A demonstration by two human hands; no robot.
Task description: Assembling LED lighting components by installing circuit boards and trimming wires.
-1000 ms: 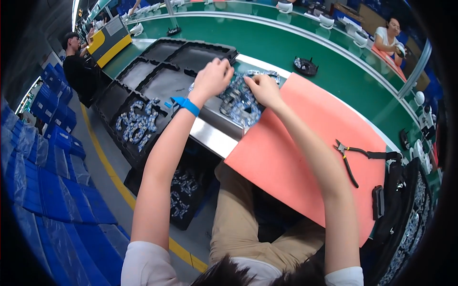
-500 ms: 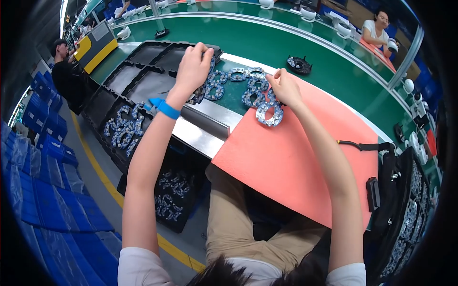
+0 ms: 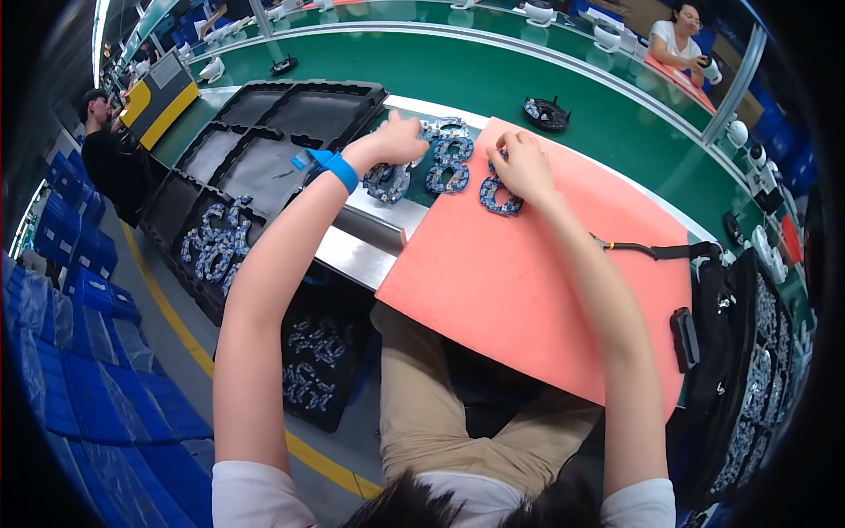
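Blue-and-white circuit boards with ring-shaped outlines lie at the junction of the green surface and the pink mat (image 3: pixel 563 255). My left hand (image 3: pixel 398 141), with a blue wrist strap (image 3: pixel 339 167), reaches over the left boards (image 3: pixel 387 183); its fingers are bent and the tips partly hidden. Between my hands, a figure-eight of boards (image 3: pixel 451 167) lies on the green surface. At the mat's far left edge my right hand (image 3: pixel 524 167) is closed, thumb and fingers pinching the top of another ring-shaped circuit board (image 3: pixel 502 201).
A black divided tray (image 3: pixel 290 110) at left holds more boards (image 3: pixel 216 242); another black tray (image 3: pixel 312 370) sits below. Cutters (image 3: pixel 629 247) and a black object (image 3: pixel 684 339) lie on the mat. A round black part (image 3: pixel 546 114) rests on the green conveyor (image 3: pixel 422 79). Other people work beyond.
My left hand has come down and to the right, over the boards. My right hand has shifted slightly nearer with its board, now apart from the middle boards. The view has shifted slightly.
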